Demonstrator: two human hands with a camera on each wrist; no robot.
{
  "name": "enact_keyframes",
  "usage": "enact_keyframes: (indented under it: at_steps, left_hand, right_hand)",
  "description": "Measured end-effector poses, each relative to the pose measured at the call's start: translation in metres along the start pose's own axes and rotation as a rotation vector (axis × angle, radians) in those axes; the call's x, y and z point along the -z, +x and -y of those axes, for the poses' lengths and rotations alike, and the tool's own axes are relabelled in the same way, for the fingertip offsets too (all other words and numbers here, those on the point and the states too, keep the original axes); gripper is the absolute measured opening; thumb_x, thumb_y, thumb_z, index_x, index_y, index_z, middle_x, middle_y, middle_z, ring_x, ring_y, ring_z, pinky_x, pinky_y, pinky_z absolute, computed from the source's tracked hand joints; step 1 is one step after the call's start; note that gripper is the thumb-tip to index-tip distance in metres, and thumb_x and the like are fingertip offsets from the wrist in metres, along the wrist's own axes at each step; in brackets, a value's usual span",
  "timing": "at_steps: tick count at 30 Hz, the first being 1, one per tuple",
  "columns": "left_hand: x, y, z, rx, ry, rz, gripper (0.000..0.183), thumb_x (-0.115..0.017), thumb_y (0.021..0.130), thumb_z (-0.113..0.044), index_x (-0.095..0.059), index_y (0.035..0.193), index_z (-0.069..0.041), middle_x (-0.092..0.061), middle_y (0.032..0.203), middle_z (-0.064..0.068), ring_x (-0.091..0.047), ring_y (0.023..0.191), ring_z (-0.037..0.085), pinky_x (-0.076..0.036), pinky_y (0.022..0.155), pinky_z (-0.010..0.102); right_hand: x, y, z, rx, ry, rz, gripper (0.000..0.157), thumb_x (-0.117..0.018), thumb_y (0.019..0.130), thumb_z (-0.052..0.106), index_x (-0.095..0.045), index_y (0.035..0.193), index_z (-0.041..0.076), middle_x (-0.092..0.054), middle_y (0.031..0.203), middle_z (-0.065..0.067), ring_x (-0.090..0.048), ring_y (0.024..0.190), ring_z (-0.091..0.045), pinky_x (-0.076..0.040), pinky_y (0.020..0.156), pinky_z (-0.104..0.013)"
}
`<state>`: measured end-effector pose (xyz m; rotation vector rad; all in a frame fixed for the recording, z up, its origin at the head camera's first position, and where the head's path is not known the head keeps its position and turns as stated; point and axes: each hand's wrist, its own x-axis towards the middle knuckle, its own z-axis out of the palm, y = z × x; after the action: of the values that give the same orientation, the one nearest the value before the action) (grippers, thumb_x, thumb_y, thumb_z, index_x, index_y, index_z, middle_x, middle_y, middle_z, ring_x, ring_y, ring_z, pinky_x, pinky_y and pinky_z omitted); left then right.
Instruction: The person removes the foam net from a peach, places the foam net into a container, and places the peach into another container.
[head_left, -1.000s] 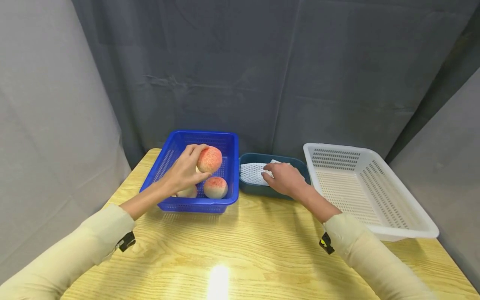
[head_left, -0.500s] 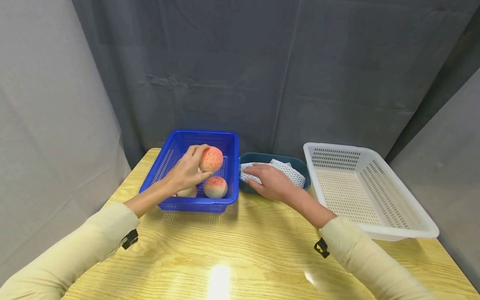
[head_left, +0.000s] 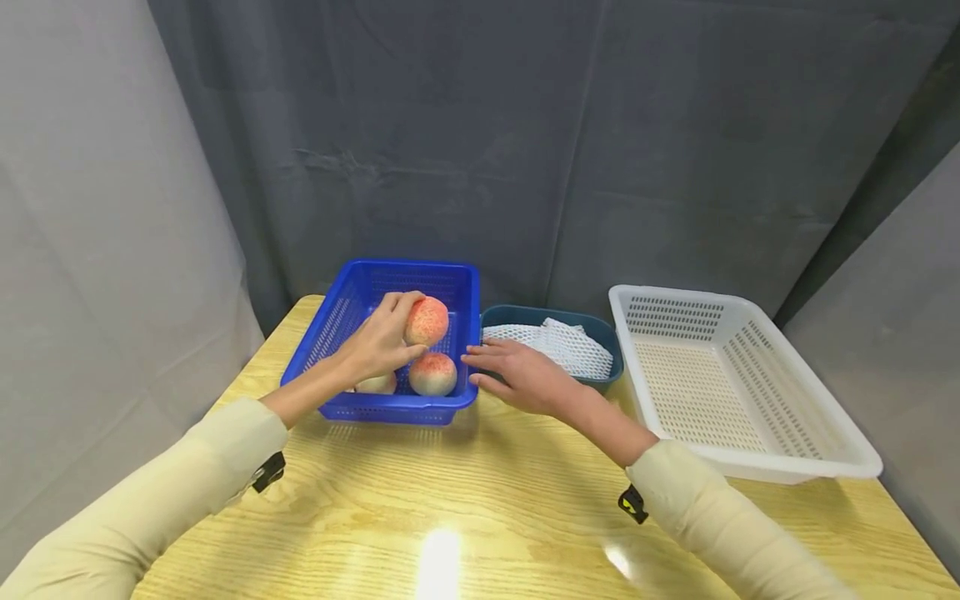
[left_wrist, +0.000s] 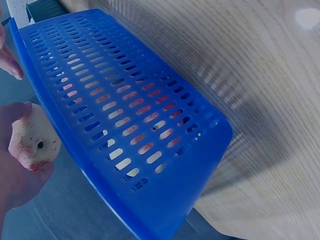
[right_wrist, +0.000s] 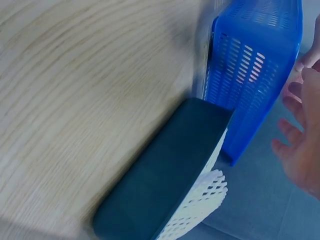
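Observation:
My left hand [head_left: 377,343] grips a peach [head_left: 430,322], red on top and paler below, between thumb and fingers over the blue basket [head_left: 405,402]. The left wrist view shows this peach [left_wrist: 35,137] above the basket's rim, a small dark hole on its side. Two more peaches sit inside the basket: one [head_left: 432,375] at the front right, another [head_left: 377,384] partly covered by my left hand. With fingers spread and nothing held, my right hand [head_left: 528,379] hovers between the blue basket's right rim and the dark green container [head_left: 517,314].
White foam fruit nets [head_left: 573,348] lie in the green container, which stands right against the blue basket. To its right is a large white basket [head_left: 750,462] with slotted walls. All stand on a wooden table [head_left: 420,492] before a grey curtain [head_left: 450,167].
My right hand has moved left, off the foam nets and towards the blue basket, so the nets show more fully. The left hand has shifted slightly right with the peach.

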<state>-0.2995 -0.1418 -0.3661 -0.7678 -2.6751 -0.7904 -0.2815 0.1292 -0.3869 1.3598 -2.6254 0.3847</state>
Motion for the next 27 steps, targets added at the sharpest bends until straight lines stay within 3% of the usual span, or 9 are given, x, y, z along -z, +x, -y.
enact_keyframes:
  at_steps: [7,15,27]
  left_hand:
    - [-0.004,0.002,0.0,-0.003,0.012,0.031,0.071,-0.081,0.082,-0.013,-0.043,0.142,-0.006,-0.047,0.132,0.026,-0.058,0.108,0.037,-0.053,0.086,0.051]
    - [-0.007,0.005,0.001,-0.015,0.018,0.053,0.072,-0.081,0.085,-0.016,-0.04,0.143,-0.004,-0.046,0.134,0.028,-0.058,0.109,0.039,-0.053,0.085,0.052]
    - [-0.009,0.011,0.002,0.005,0.036,0.111,0.073,-0.074,0.092,-0.021,-0.033,0.149,0.001,-0.044,0.136,0.032,-0.058,0.11,0.042,-0.053,0.087,0.052]
  right_hand:
    - [-0.005,0.006,0.004,0.021,0.016,-0.01,0.042,-0.048,0.106,0.032,-0.06,0.139,0.007,-0.053,0.145,-0.009,-0.042,0.138,-0.031,-0.033,0.113,-0.044]
    - [-0.015,0.01,0.004,0.129,0.026,-0.042,0.036,-0.051,0.105,0.02,-0.064,0.133,0.002,-0.059,0.137,-0.013,-0.047,0.135,-0.026,-0.037,0.11,-0.041]
    - [-0.023,0.009,0.002,0.138,0.053,-0.007,0.038,-0.048,0.105,0.023,-0.064,0.132,0.001,-0.062,0.134,-0.01,-0.042,0.139,-0.026,-0.032,0.113,-0.041]
